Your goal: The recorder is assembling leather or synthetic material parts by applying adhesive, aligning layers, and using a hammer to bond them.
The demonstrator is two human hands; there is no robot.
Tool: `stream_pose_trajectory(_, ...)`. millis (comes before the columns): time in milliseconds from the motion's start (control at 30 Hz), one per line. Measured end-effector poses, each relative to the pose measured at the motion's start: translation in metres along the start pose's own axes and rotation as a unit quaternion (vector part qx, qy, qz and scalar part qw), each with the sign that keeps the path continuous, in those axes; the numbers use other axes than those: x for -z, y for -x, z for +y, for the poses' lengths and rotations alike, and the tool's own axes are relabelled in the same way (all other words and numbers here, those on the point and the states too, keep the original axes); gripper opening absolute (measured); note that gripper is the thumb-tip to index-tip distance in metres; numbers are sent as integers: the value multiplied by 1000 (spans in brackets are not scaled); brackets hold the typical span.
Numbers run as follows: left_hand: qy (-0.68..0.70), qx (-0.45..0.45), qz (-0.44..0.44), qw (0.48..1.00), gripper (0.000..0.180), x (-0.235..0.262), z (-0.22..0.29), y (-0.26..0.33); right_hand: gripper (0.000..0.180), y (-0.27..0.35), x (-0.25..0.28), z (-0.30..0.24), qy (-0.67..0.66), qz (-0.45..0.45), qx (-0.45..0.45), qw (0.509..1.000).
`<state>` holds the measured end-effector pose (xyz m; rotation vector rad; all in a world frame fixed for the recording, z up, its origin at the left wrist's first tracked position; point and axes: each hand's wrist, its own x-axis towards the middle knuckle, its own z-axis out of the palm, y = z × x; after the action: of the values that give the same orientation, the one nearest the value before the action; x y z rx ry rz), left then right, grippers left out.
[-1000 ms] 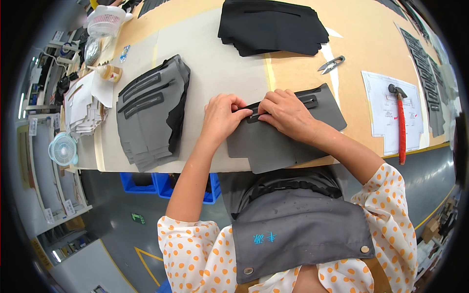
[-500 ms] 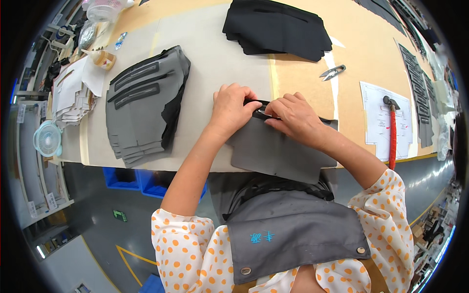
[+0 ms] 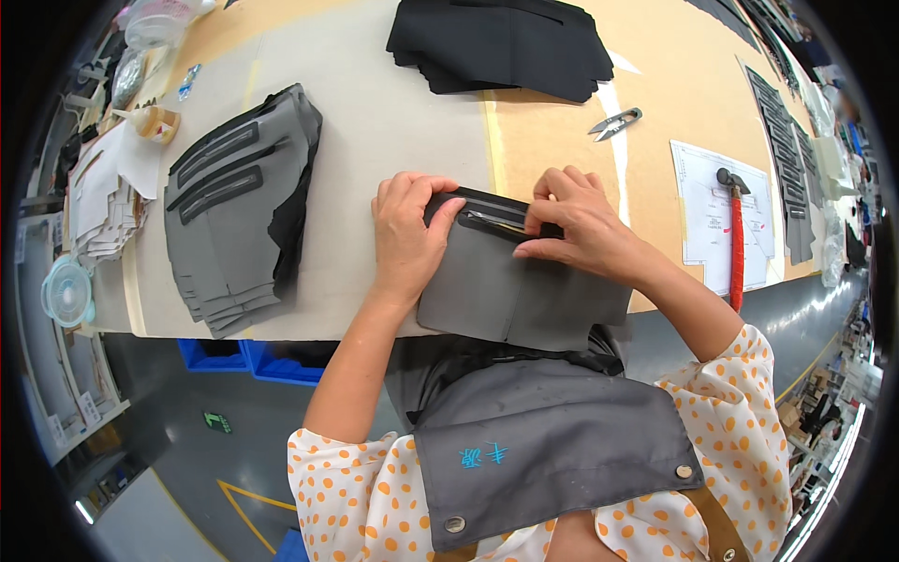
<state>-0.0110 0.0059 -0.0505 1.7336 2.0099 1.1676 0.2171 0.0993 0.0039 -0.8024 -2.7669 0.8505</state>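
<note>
"Table [image 3: 351,178] surf. noted. Panel posn.?"
"Grey panel [image 3: 478,281] btwn & bodyward of L hand [image 3: 405,229] & R hand [image 3: 585,229]; blk slot [image 3: 491,221] axis L-to-R."
"Grip?"
"Both pinching panel edge; neither nearer."

A flexible grey panel [image 3: 487,281] is at the near edge of the worktop [image 3: 361,140], its lower edge reaching slightly past it. Along its upper side runs a black band [image 3: 496,204] with a narrow dark-framed slot, sloping down rightward, its right end covered.
</note>
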Motion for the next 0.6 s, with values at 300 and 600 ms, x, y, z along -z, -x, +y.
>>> stream_pose_trajectory(300,38,26,-1,999,18,3,4,-2,24,13,-10,-6,-16,35,-37,999)
stream_pose_trajectory(600,-43,-117,-60,990,28,23,9,40,14,-10,-37,-8,-17,95,-1,995)
